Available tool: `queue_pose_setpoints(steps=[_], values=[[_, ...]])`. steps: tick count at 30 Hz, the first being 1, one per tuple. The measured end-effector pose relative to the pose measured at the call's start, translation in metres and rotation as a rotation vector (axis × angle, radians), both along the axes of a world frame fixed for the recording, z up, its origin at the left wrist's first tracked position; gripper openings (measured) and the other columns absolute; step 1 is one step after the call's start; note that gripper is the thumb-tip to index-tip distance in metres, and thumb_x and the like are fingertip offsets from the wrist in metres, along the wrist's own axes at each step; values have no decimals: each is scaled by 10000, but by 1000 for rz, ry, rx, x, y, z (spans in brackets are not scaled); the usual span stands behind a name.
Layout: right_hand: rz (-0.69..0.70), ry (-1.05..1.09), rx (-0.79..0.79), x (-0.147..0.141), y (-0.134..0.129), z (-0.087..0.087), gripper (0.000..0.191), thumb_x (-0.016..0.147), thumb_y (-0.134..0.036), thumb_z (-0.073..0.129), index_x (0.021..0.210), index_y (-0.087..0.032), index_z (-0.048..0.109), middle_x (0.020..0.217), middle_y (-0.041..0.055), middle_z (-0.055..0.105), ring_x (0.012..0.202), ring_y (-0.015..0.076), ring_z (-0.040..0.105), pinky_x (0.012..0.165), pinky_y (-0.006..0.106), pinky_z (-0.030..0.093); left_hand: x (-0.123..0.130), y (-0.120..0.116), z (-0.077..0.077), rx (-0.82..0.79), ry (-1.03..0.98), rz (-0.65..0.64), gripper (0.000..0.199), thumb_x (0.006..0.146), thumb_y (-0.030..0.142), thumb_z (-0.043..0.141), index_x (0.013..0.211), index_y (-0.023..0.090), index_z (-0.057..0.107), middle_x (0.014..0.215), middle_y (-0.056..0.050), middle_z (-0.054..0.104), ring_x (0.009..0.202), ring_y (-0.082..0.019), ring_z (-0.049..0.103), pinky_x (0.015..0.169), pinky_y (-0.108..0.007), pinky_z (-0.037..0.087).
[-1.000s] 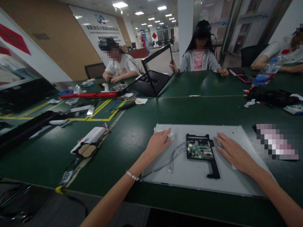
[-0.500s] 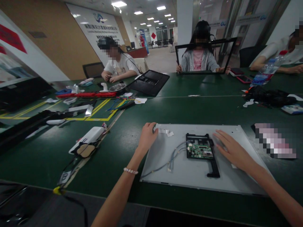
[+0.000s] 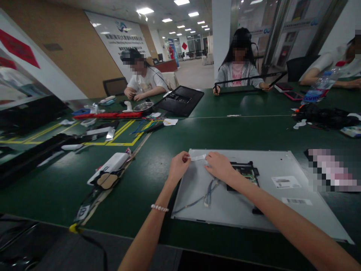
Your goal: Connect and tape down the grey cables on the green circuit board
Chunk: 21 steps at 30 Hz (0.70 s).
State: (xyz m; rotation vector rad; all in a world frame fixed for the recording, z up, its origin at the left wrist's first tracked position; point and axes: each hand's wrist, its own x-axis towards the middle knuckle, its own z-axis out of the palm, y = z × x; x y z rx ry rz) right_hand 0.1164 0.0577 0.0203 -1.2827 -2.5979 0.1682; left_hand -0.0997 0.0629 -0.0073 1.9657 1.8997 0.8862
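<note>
A grey metal panel (image 3: 225, 210) lies flat on the green table. At its far left corner, my left hand (image 3: 179, 165) is closed on one end of a white strip (image 3: 198, 158). The fingers of my right hand (image 3: 218, 165) are closed at the strip's other end. Under my right wrist and forearm sits a black bracket (image 3: 241, 165) with a green circuit board (image 3: 249, 176), partly hidden. A grey cable (image 3: 208, 194) runs from it across the panel's left part. Two white labels show on the right part.
A white device with wires (image 3: 111, 169) lies left of the panel, and a pixelated flat object (image 3: 332, 169) lies right. Across the table (image 3: 158, 169), a person's hands hold a black frame (image 3: 242, 89). A bottle (image 3: 318, 88) stands back right.
My right hand has moved left from beside the circuit board to the strip, and its fingers have closed. The person opposite has lowered the black frame. The view has shifted slightly.
</note>
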Motion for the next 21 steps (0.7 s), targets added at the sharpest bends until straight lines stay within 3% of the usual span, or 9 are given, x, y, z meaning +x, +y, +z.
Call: queue_pose_setpoints(steps=[5, 9, 14, 18, 21], values=[[-9, -43, 18, -15, 4, -7, 246, 899, -97, 444, 964, -107, 681, 1007, 174, 692, 934, 261, 636, 776, 348, 487, 5, -6, 7, -17, -5, -25, 99, 782, 267, 563, 807, 192, 623, 702, 4, 644, 677, -150, 604, 656, -245, 433], [-14, -29, 50, -7, -1, -1, 255, 904, -83, 441, 912, -141, 690, 950, 139, 710, 890, 232, 652, 756, 320, 487, 10, -9, 13, -39, 17, -65, 234, 850, 354, 512, 767, 181, 647, 684, -4, 659, 644, -148, 592, 653, -252, 425], [-53, 57, 95, 55, -9, -1, 240, 940, -174, 466, 992, -200, 699, 1025, 89, 717, 959, 214, 651, 816, 316, 491, 18, -12, 19, -86, 6, -145, 335, 899, 374, 459, 797, 171, 706, 669, 4, 663, 612, -130, 557, 601, -235, 390], [-122, 115, 105, 122, -11, -16, 273, 952, -216, 448, 1041, -185, 704, 1067, 92, 723, 966, 221, 668, 847, 335, 504, 28, -15, 26, 1, -5, -158, 295, 914, 339, 468, 889, 169, 707, 714, 2, 667, 635, -124, 552, 628, -235, 405], [-180, 196, 105, 152, -8, -28, 266, 943, -246, 458, 1028, -185, 703, 1045, 84, 734, 946, 229, 683, 857, 352, 508, 44, -22, 38, 61, 49, -228, 253, 925, 290, 470, 914, 168, 691, 795, -21, 680, 710, -142, 578, 714, -267, 445]])
